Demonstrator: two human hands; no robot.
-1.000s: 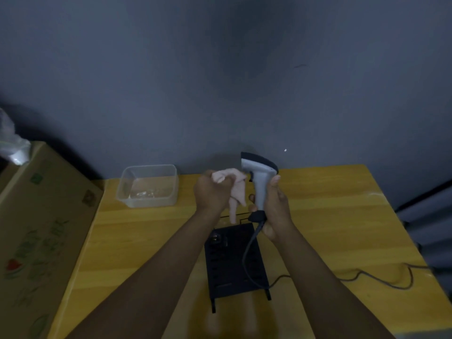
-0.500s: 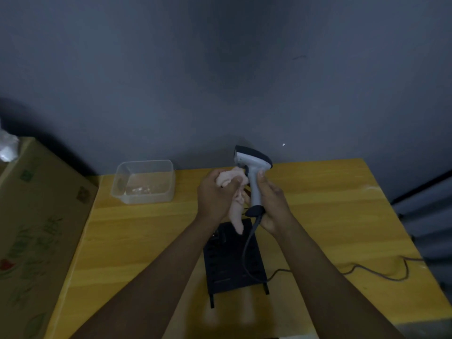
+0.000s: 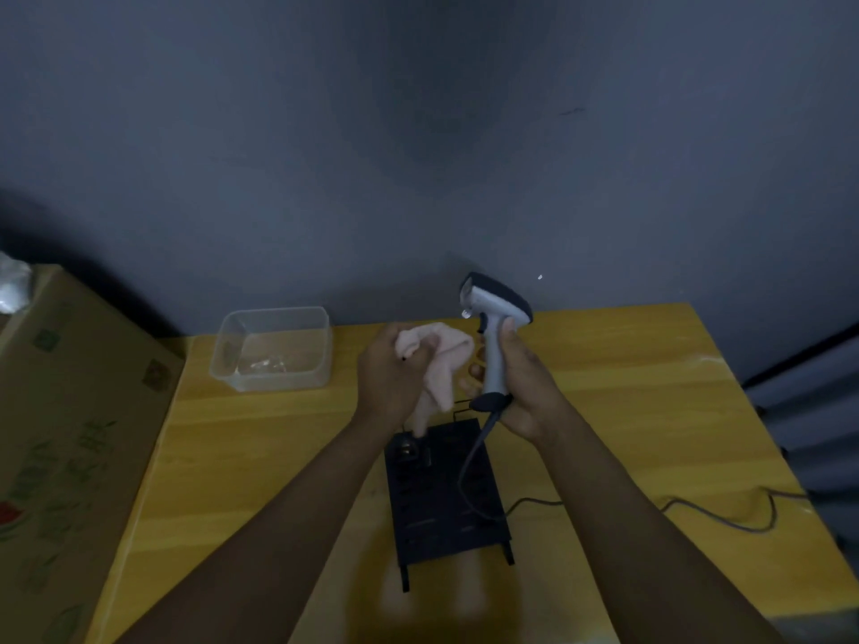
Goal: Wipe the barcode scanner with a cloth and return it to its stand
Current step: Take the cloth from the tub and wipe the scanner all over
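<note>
The scanner (image 3: pixel 493 327) is grey with a dark top, held upright above the table, its head turned to the left (its cable hangs down from the handle base). The pale pink cloth (image 3: pixel 439 364) is bunched just beside it, one end hanging down. The black stand (image 3: pixel 446 495) lies below on the table.

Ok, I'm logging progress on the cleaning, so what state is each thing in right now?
Scanner: upright, held off its stand, cable attached.
Right hand: shut on the scanner's handle.
Cloth: bunched, end hanging down.
Left hand: shut on the cloth.
Stand: on the table, no scanner on it.
Tub: open, no lid.
</note>
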